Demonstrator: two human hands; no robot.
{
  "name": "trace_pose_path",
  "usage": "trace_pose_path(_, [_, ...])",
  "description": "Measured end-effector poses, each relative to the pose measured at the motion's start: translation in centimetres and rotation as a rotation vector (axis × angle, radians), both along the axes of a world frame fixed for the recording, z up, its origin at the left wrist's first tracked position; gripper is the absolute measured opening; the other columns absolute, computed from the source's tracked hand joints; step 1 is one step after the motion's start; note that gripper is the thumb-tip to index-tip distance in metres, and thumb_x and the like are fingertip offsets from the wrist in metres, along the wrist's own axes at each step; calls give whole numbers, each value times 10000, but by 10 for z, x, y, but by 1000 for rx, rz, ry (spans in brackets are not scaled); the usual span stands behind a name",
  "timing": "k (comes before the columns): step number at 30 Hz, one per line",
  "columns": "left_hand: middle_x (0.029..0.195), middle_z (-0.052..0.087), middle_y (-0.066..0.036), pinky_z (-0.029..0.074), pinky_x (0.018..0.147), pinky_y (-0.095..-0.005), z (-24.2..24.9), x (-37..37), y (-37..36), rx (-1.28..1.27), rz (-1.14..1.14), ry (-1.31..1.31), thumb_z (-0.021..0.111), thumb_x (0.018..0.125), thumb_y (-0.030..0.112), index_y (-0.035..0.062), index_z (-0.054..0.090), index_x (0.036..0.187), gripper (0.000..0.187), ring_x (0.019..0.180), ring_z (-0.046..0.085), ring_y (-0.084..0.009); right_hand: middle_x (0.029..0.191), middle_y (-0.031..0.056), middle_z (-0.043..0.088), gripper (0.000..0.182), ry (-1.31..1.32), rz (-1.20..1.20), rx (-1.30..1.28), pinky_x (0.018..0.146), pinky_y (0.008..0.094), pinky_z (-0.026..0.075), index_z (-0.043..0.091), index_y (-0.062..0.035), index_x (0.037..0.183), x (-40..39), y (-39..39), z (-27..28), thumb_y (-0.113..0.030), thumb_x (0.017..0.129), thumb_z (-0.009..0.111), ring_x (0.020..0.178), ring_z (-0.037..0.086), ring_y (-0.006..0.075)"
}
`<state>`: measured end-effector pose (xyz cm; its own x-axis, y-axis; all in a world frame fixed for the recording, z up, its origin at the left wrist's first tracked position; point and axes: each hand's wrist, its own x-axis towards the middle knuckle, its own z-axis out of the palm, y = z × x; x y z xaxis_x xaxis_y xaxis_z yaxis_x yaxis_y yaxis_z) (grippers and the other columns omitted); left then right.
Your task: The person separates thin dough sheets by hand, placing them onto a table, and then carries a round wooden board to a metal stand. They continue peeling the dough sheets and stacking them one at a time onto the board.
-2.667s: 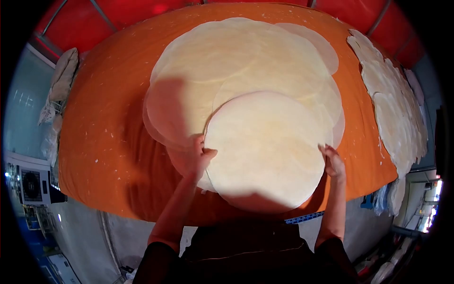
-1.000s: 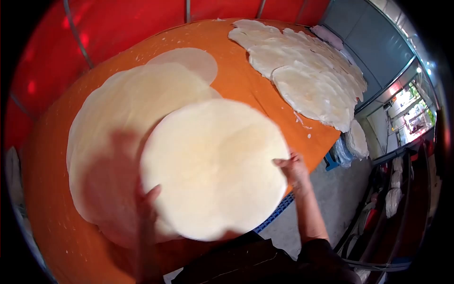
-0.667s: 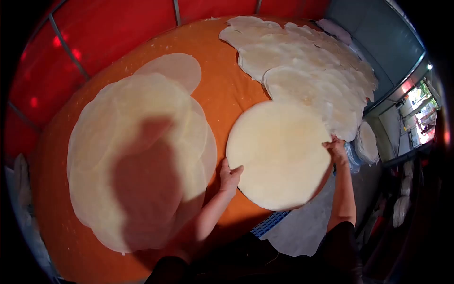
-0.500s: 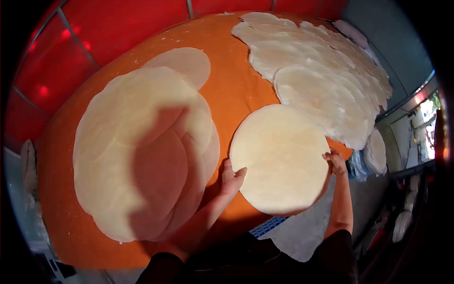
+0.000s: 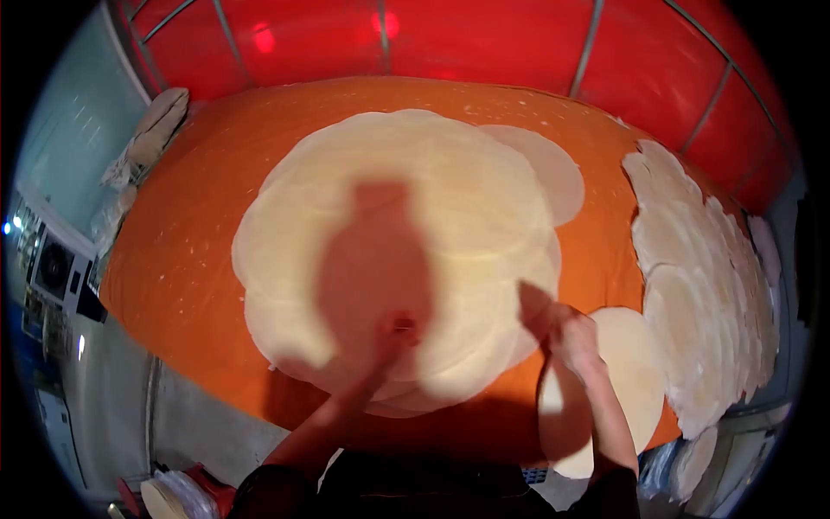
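A broad pile of thin, round, pale sheets (image 5: pixel 484 199) lies on the orange cloth, with a dark shadow across its middle. My left hand (image 5: pixel 401 334) is over the shaded lower part of this pile; its fingers are dark and blurred, so their grip is unclear. To the right, my right hand (image 5: pixel 571 337) has its fingers drawn together between the pile's lower right edge and a separate round sheet (image 5: pixel 631 359). What those fingers hold is too blurred to make out. That sheet lies partly under my right forearm, at the table's front edge.
Overlapping rough-edged sheets (image 5: pixel 692 294) cover the right end of the orange-covered table (image 5: pixel 190 259). Red panels (image 5: pixel 484 43) stand behind it. A folded cloth bundle (image 5: pixel 160 125) is at the back left. Wrapped round sheets (image 5: pixel 177 493) are below at the lower left.
The view has swung left. My left hand has left the single round sheet and moved over the big pile. My right hand has shifted from that sheet's right side towards its upper left.
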<state>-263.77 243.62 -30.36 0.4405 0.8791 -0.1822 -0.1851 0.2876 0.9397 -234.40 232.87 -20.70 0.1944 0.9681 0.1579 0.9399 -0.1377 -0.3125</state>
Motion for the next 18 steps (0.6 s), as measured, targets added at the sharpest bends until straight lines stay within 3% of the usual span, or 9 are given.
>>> trace_pose_path(1, [868,531,-98,474,642,-294,15,-23,5,-80,155,22,547,729,8,6,473,978,260,717,543,-185,717,134,597,205,-101,105,-24,585,362,464,563,-28,836,-21,38,3,-39,632,538,673,587,287])
trace_pose_path(3, [865,545,-111,466,714,-314,28,-63,19,-204,345,-47,526,744,3,-14,479,969,230,762,550,-208,789,139,601,358,-202,290,-135,617,358,468,496,-35,984,-54,115,-34,-12,626,506,709,588,270])
trace_pose_path(5, [876,543,-117,454,765,-328,34,-97,35,-284,414,-228,518,753,6,-26,474,971,225,804,545,-222,1115,167,483,451,-201,300,-48,796,376,408,409,-27,1107,-110,177,-52,-59,668,507,974,493,291])
trace_pose_path(10, [864,537,-136,454,789,-333,23,-127,117,-263,434,-440,491,779,30,-24,493,901,133,820,540,-228,1108,212,466,370,-484,357,292,847,422,348,422,-2,1087,-154,251,-105,-145,748,465,978,469,347])
trace_pose_path(11, [843,543,-138,453,795,-330,26,-124,138,-254,426,-432,497,780,48,-18,510,870,112,816,543,-225,1105,216,467,363,-434,326,297,846,420,349,430,4,1075,-151,256,-110,-146,747,469,981,469,347])
trace_pose_path(13, [794,564,-140,463,775,-363,-43,-121,205,-213,297,-656,500,790,106,-19,533,804,130,836,550,-247,1098,225,471,349,-341,258,303,846,417,351,446,17,1050,-143,259,-118,-150,745,476,986,468,346])
trace_pose_path(15, [764,574,-142,486,711,-384,-41,-105,260,-337,302,-530,521,791,163,-5,529,779,169,787,565,-255,1071,229,493,325,-340,229,299,843,424,359,470,37,1007,-139,260,-117,-153,744,479,969,484,352])
trace_pose_path(18, [696,581,-115,508,610,-362,13,-71,291,-683,649,-198,535,784,198,21,527,753,180,667,579,-230,1015,207,536,304,-348,200,302,813,412,387,489,27,1007,-127,262,-116,-127,745,478,905,524,338])
